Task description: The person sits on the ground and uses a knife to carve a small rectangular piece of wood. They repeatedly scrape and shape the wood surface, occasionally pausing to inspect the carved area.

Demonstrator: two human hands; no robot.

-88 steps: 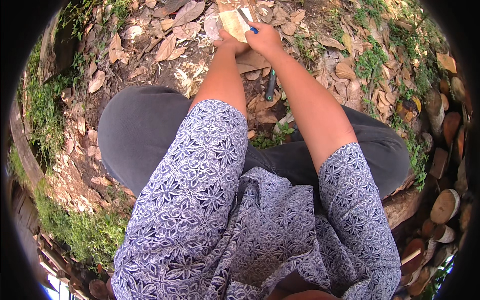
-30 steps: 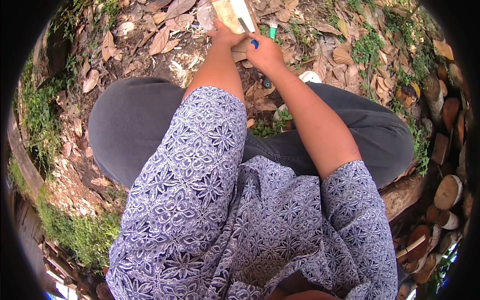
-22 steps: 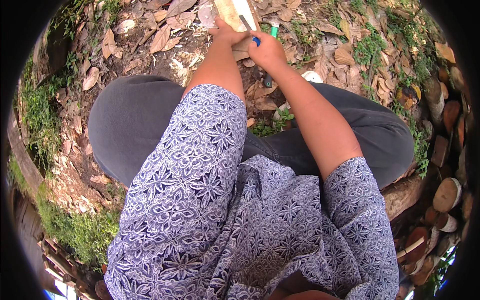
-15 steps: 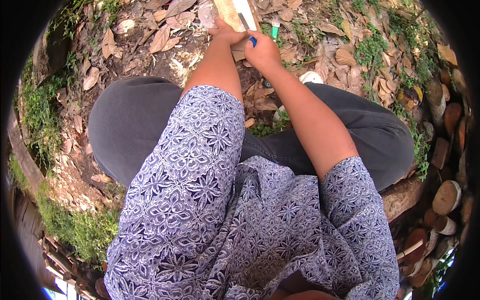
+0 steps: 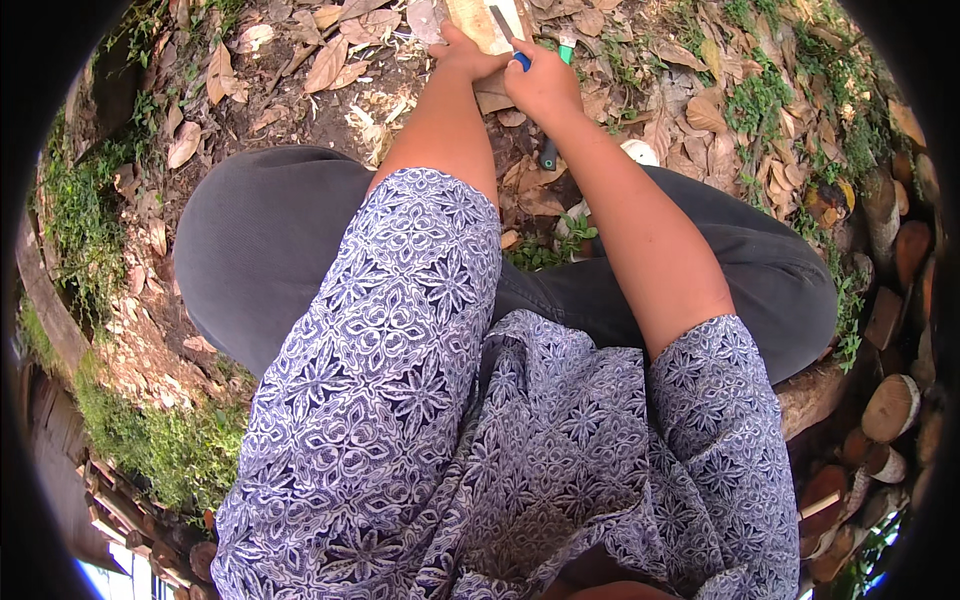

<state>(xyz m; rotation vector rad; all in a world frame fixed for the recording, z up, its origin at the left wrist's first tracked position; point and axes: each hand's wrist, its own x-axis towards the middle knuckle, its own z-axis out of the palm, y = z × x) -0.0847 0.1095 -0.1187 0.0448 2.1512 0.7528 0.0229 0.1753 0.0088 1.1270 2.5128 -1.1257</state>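
Note:
A pale wooden board [image 5: 470, 17] with a light carved or shaved face lies at the top edge, partly out of view. My left hand [image 5: 467, 58] grips its near left corner, fingers spread along the edge. In my right hand [image 5: 545, 82] is a blue-handled chisel [image 5: 503, 24], its narrow dark blade slanting up and left over the board's face. The fingers are wrapped round the handle, so only a bit of blue shows. Just right of that hand lies a green-handled tool [image 5: 567, 50]. Below the right wrist is a dark handle with a green end [image 5: 548, 158].
Pale wood shavings [image 5: 382, 118] lie left of my left forearm. Dry leaves [image 5: 325, 68] and small green plants cover the ground. A white rounded object [image 5: 640, 152] sits by my right knee [image 5: 745, 240]. Stacked cut logs [image 5: 890, 408] line the right side.
The chisel has moved up along the board, its tip now nearer the top edge. Both hands and the board appear slightly further right in the view. More of the dark handle shows.

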